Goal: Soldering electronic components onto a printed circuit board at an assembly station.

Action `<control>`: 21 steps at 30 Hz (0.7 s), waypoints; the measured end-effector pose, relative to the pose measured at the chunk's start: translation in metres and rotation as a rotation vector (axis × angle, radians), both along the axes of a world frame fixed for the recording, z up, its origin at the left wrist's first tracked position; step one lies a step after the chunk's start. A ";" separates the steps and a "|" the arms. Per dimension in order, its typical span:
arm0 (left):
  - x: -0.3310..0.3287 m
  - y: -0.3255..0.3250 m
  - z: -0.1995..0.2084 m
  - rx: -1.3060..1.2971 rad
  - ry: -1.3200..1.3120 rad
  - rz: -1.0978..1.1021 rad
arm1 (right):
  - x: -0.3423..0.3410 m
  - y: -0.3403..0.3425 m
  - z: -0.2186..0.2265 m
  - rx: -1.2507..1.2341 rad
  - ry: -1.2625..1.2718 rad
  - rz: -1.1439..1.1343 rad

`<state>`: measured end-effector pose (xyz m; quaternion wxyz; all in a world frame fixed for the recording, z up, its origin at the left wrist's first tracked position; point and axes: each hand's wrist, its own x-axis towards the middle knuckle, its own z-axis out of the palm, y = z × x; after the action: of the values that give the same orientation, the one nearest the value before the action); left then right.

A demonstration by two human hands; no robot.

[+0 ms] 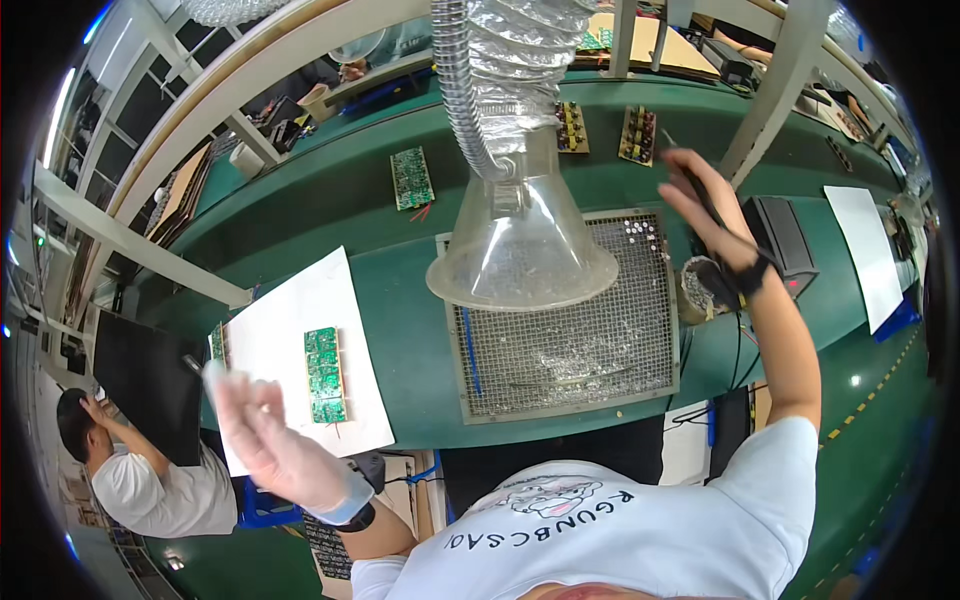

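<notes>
My right hand [715, 205] is raised at the right of the bench, its fingers closed round what looks like a soldering iron [708, 200]. The iron's thin tip points up and away, and its black cord runs down past my wrist. On the left, my gloved left hand [270, 435] hovers over the near edge of a white sheet [368, 400], fingers stretched out, with nothing visible in it. A green circuit board [323, 375] lies on that sheet, and part of another green board [218, 345] shows at its left edge. A metal-mesh tray [560, 350] sits between my hands.
A clear funnel hood [520, 250] on a silver duct hangs over the tray. Beside the tray stand a foil-like cup [700, 285] and a dark box [782, 240]. More boards [411, 178] lie at the back. A person [150, 470] sits at the left.
</notes>
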<state>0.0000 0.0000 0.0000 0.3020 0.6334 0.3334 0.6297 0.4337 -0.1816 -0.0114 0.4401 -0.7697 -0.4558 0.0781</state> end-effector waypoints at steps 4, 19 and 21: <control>0.029 0.024 0.019 0.289 -0.053 0.212 | -0.065 -0.053 -0.021 0.142 0.113 -0.038; 0.276 0.316 -0.191 0.291 1.467 0.020 | -0.156 -0.082 -0.115 0.320 -0.018 -0.220; 0.285 0.342 -0.217 0.317 1.571 -0.044 | -0.156 -0.085 -0.115 0.329 0.010 -0.224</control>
<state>0.2853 0.3424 -0.2171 -0.1022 0.9334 0.3423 0.0336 0.2777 -0.2668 -0.1266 0.5680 -0.7330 -0.3718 -0.0431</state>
